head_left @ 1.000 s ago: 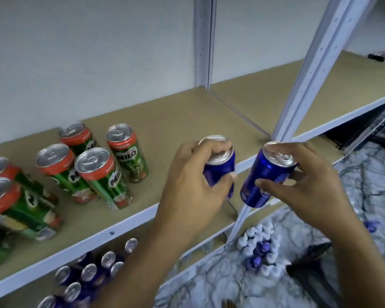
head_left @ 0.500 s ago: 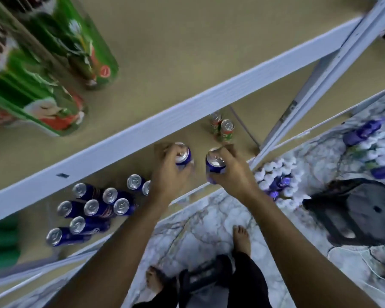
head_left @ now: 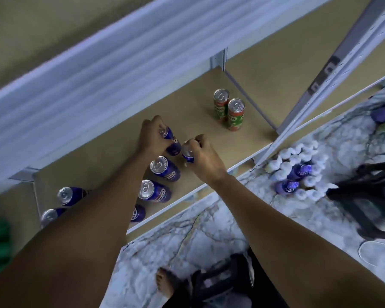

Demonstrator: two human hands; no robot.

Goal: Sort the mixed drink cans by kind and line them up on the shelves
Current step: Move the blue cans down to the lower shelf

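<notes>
Down on the lower shelf [head_left: 111, 152], both hands [head_left: 178, 150] grip blue cans [head_left: 172, 143].

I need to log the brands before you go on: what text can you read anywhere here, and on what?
"MILO", partly readable, on the two green and red cans at the back of the lower shelf.
Blue cans: red logo, too blurred to read.
Dark sticker on the shelf post: marks, unreadable.
Purple bottles on the floor: label too small to read.

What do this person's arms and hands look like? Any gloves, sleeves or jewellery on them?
Both forearms are bare up to the frame's edge: no sleeves show. The left hand and right hand wear no gloves, and no watch, bracelet or ring is visible.
</notes>
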